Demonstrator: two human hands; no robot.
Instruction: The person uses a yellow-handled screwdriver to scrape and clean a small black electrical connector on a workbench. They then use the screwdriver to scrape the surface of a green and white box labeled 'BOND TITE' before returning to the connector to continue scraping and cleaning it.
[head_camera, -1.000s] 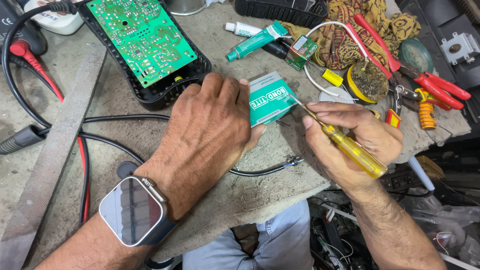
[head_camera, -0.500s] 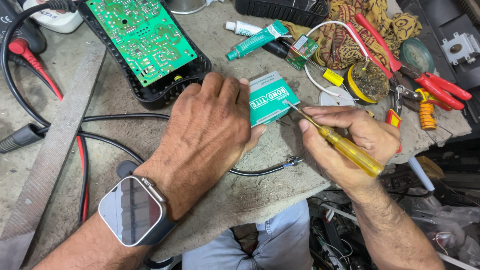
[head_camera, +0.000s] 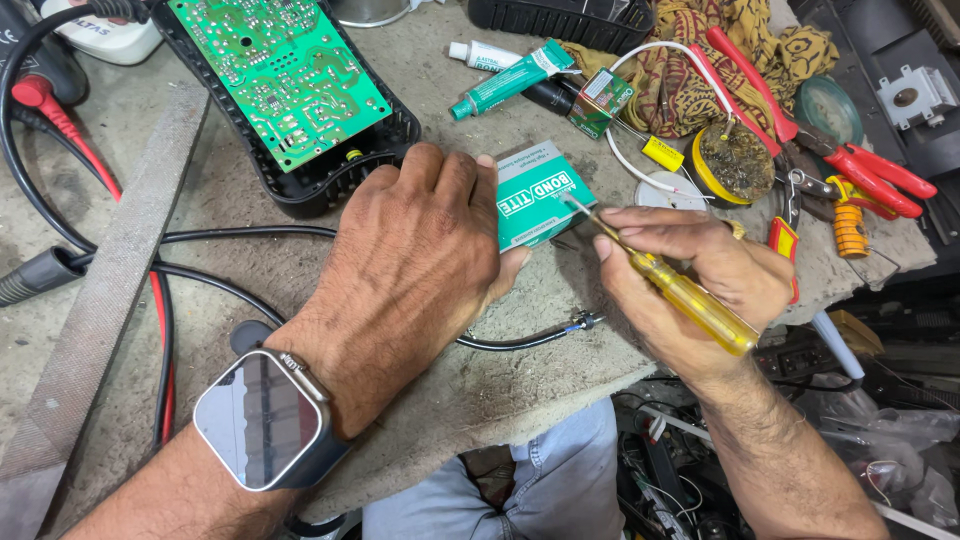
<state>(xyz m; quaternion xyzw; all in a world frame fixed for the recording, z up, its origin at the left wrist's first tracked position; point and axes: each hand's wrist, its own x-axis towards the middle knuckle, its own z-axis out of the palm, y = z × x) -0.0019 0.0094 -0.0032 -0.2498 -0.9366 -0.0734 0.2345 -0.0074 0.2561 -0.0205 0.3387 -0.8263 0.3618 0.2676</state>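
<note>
My left hand lies palm down on the bench, its fingers pressing the left part of a small green and white box. A square smartwatch sits on that wrist. My right hand grips a screwdriver with a clear yellow handle; its metal tip touches the top of the box. A green circuit board rests in a black casing just beyond my left hand.
A green glue tube, white tube, small green carton, solder tin, red pliers and patterned cloth lie at the back right. Black cables and a red probe lead cross the left. A metal file lies along the left.
The screwdriver tip has slid left and up along the top of the box. My left hand stays pressed on the box.
</note>
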